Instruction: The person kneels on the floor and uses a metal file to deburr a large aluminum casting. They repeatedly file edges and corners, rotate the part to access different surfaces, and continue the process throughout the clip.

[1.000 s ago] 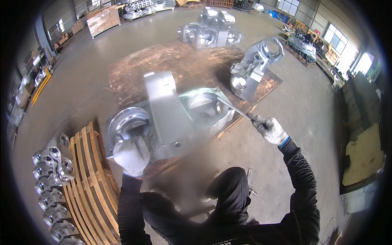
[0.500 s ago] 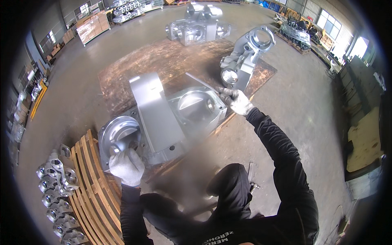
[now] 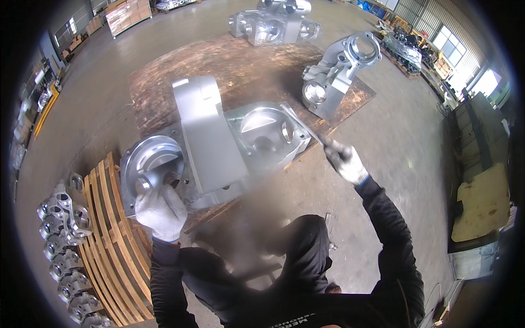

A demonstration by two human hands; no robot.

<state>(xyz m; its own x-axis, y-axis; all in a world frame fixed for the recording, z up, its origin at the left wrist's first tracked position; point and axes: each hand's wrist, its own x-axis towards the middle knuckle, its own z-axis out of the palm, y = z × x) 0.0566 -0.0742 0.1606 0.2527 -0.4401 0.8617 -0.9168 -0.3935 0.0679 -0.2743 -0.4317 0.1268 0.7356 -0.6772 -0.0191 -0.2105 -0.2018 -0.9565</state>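
A large silver metal casting lies before me, with a raised curved block in the middle and a round bore on each side. My left hand, in a white knit glove, is closed on the near rim of the left bore; its fingertips are partly hidden inside. My right hand, gloved with dark-smudged fingers, grips one end of a thin flat grey file. The file slants up and left from the fingers, its far end by the upper right edge of the right bore. Whether it touches the casting I cannot tell.
Under the casting is a worn brown board. A second casting stands on it at the right, and more castings at its far edge. A wooden pallet and several small castings are at the left.
My right hand and the file have moved right and slightly down, away from the right bore. The view has shifted a little; my left hand stays on the left bore's rim.
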